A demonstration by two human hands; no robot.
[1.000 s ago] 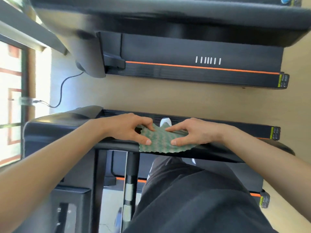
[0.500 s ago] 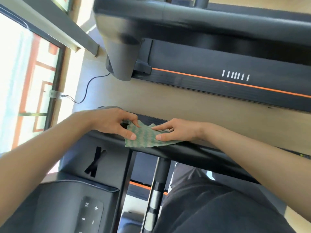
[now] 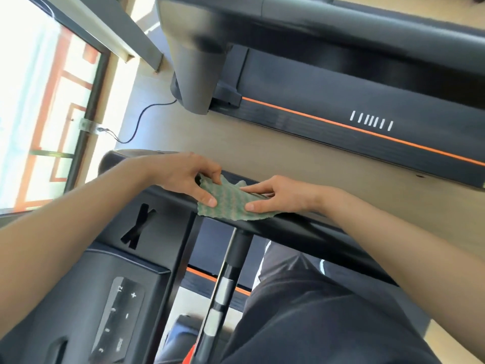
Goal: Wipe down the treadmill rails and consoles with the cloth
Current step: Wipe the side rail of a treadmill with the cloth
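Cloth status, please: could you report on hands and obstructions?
Left hand, right hand both pinch cloth. Cloth draped on rail. No obstruction seen.

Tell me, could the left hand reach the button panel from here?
Probably yes: the left hand only pinches the cloth on the rail, and nothing covers the button panel close by.

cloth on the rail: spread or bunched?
Spread: cloth lies mostly flat over the rail, left hand and right hand holding opposite ends.

Daylight's pouring in hard from the left
The window (image 3: pixel 34 95) is blowing out white, the floor (image 3: pixel 126 82) beside it is glaring, and the far treadmill (image 3: pixel 328 74) is smearing with blur.
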